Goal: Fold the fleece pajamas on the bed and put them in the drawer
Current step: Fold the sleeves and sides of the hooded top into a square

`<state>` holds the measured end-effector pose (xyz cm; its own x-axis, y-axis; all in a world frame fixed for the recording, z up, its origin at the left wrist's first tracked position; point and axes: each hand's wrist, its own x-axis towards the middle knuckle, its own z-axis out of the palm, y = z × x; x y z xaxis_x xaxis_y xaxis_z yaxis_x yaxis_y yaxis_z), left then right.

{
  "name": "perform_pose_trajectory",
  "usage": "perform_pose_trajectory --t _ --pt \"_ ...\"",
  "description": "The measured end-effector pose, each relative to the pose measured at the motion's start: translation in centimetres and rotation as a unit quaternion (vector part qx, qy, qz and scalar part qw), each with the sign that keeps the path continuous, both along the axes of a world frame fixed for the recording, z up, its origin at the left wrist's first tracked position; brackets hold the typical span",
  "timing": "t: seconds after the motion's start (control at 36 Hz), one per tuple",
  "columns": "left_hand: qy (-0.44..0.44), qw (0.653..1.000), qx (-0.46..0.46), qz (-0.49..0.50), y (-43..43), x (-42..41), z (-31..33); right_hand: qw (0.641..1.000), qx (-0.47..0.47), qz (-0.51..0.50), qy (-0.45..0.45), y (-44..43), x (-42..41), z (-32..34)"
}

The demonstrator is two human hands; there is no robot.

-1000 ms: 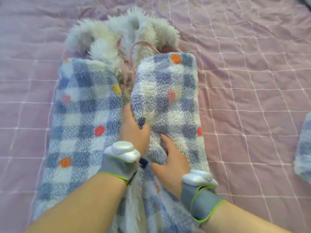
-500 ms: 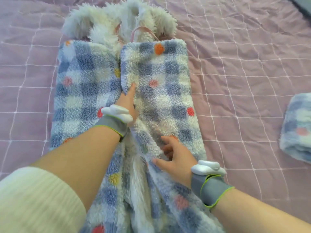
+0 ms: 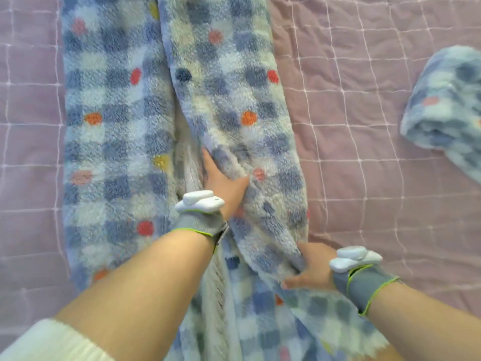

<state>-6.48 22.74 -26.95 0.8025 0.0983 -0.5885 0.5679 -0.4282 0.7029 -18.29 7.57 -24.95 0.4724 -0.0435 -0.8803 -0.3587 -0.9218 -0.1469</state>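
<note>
The fleece pajama garment [image 3: 117, 126], blue-and-white check with coloured dots, lies lengthwise on the bed [image 3: 364, 178], its two panels side by side from 12 to 6 o'clock. A folded matching piece [image 3: 447, 105] lies at 3 o'clock.

Blue-and-white checked fleece pajamas [image 3: 114, 121] carry red, orange, pink and yellow dots; the bed [image 3: 359, 74] cover is mauve with a pale grid.
</note>
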Motion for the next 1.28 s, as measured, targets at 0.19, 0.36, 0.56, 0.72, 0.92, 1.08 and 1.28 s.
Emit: perform_pose_trajectory --t 0.19,0.36,0.56,0.72,0.92,1.08,1.28 --pt "0.123 0.983 -0.102 0.094 0.1 -7.0 -1.2 0.996 0.076 -0.043 0.029 3.0 -3.9 1.9" --pt "0.18 0.953 -0.186 0.159 2.4 -15.5 -1.8 0.93 0.224 -0.225 0.184 4.1 -8.8 1.0" --pt "0.196 0.976 -0.092 0.019 3.8 -21.8 -3.5 0.943 0.18 -0.277 0.029 2.2 -13.4 -2.0" --pt "0.154 0.986 -0.06 -0.012 2.2 -24.9 -4.5 0.971 0.067 -0.213 -0.084 -0.1 -16.9 -4.7" --pt "0.193 0.947 -0.143 0.212 4.2 -25.4 -4.2 0.945 0.143 -0.241 0.169 1.9 -18.8 -4.1" --pt "0.23 0.967 -0.097 0.059 6.9 -28.7 -4.6 0.98 -0.01 -0.188 -0.069 0.4 -20.7 -6.9" --pt "0.288 0.952 -0.089 -0.047 6.2 -33.1 -5.1 0.979 -0.006 -0.201 -0.031 -0.8 -22.8 -8.2"
